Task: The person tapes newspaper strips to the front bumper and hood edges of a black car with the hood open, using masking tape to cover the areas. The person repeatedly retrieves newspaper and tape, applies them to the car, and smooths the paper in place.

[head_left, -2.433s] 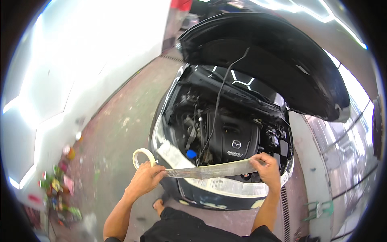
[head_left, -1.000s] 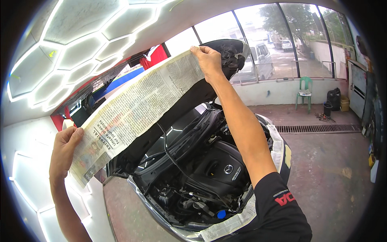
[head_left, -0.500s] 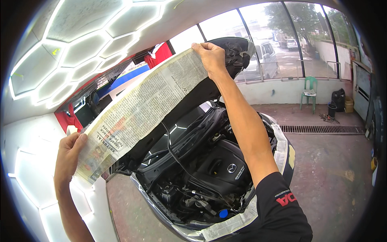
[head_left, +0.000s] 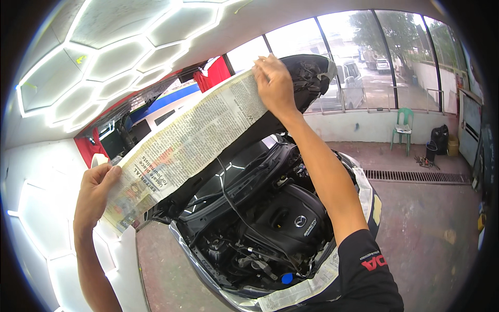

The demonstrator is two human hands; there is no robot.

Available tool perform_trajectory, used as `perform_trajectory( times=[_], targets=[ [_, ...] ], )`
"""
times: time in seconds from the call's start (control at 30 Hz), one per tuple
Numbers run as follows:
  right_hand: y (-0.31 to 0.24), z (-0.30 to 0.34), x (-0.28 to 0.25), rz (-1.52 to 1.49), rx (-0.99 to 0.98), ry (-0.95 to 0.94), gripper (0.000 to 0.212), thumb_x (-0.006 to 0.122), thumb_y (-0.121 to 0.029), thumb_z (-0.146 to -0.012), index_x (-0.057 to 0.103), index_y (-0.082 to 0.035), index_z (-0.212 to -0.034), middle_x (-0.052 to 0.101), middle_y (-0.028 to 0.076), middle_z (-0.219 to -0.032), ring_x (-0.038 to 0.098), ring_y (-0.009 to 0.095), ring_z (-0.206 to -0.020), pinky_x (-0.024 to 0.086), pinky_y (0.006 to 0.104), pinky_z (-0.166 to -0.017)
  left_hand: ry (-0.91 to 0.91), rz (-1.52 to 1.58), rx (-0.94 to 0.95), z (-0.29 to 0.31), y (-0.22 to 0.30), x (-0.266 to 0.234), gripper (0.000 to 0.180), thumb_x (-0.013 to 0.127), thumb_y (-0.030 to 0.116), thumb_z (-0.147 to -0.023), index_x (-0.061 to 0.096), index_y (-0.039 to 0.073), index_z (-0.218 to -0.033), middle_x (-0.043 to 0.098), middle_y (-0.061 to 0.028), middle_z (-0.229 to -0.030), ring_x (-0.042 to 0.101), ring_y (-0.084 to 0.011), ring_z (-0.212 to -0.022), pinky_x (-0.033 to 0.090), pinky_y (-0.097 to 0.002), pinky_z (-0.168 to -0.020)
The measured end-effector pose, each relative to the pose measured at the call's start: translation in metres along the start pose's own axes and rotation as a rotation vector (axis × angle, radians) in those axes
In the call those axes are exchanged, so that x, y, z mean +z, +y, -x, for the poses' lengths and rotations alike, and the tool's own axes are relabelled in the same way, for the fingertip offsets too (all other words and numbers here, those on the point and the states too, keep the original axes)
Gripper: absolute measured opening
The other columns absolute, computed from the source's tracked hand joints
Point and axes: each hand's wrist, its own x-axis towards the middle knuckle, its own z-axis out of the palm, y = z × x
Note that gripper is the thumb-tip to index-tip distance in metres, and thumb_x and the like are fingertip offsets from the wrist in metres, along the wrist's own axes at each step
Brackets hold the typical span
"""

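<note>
A long strip of newspaper stretches along the edge of the raised car hood, covering much of its underside from my view. My left hand pinches the strip's lower left end, thumb in front. Behind those fingers a pale tape roll shows in part. At the upper right end, my right hand is closed over the strip's top edge with bent fingers. Its fingertips are slightly blurred. Below the strip lies the open engine bay, with a black engine cover and a blue cap.
A thin prop rod rises from the engine bay toward the hood. More newspaper lines the car's front edge. Beyond the car are a floor drain grate, a green chair, a black bag and large windows.
My right hand has shifted its grip, its fingers now bent farther over the strip's top edge. My left hand keeps its end. The whole view has tilted slightly, moving the scene a little down.
</note>
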Motion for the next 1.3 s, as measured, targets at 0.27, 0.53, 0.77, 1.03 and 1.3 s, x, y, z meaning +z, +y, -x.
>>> perform_trajectory(
  times=[0.27, 0.53, 0.77, 1.03, 1.3],
  targets=[
    [-0.023, 0.016, -0.007, 0.004, -0.131, -0.174, 0.044, 0.057, -0.027, -0.114, 0.067, -0.008, -0.152, 0.066, 0.021, -0.155, 0.054, 0.044, -0.152, 0.038, 0.0575, -0.129, -0.028, -0.003, -0.007, 0.020, 0.015, -0.003, 0.041, 0.070, 0.033, -0.112, 0.076, -0.004, -0.097, 0.071, -0.0016, -0.080, 0.062, -0.0066, -0.075, 0.051, -0.0294, -0.069],
    [-0.018, 0.023, -0.017, 0.068, -0.165, -0.309, 0.052, 0.044, -0.032, -0.118, 0.059, -0.009, -0.161, 0.053, 0.020, -0.168, 0.041, 0.044, -0.162, 0.029, 0.0582, -0.134, 0.130, -0.247, 0.221, 0.078, 0.060, 0.036, 0.031, 0.073, 0.024, -0.108, 0.077, -0.003, -0.094, 0.067, -0.0141, -0.072, 0.064, -0.0181, -0.065, 0.046, -0.0366, -0.062],
    [-0.030, 0.026, -0.010, 0.029, -0.143, -0.324, 0.054, 0.040, -0.039, -0.121, 0.057, -0.014, -0.165, 0.049, 0.021, -0.171, 0.038, 0.044, -0.163, 0.027, 0.0580, -0.135, 0.186, -0.012, 0.093, 0.036, 0.037, -0.002, 0.037, 0.071, 0.030, -0.109, 0.077, -0.005, -0.096, 0.070, -0.0079, -0.072, 0.062, -0.0120, -0.067, 0.048, -0.0347, -0.064],
    [-0.044, 0.025, -0.022, 0.129, -0.166, -0.373, 0.055, 0.039, -0.042, -0.121, 0.055, -0.017, -0.167, 0.048, 0.024, -0.171, 0.038, 0.045, -0.163, 0.025, 0.0584, -0.135, 0.023, 0.028, -0.013, 0.006, 0.002, -0.007, 0.042, 0.068, 0.033, -0.112, 0.079, -0.005, -0.097, 0.070, -0.0013, -0.077, 0.059, -0.0063, -0.071, 0.049, -0.0313, -0.065],
    [-0.078, 0.027, -0.023, 0.082, -0.213, -0.428, 0.055, 0.041, -0.041, -0.120, 0.057, -0.014, -0.164, 0.052, 0.021, -0.169, 0.040, 0.045, -0.162, 0.025, 0.0578, -0.135, -0.021, 0.096, -0.055, 0.008, -0.010, 0.000, 0.041, 0.069, 0.035, -0.112, 0.080, -0.003, -0.099, 0.070, -0.0001, -0.079, 0.060, -0.0057, -0.070, 0.050, -0.0293, -0.065]
  ],
)
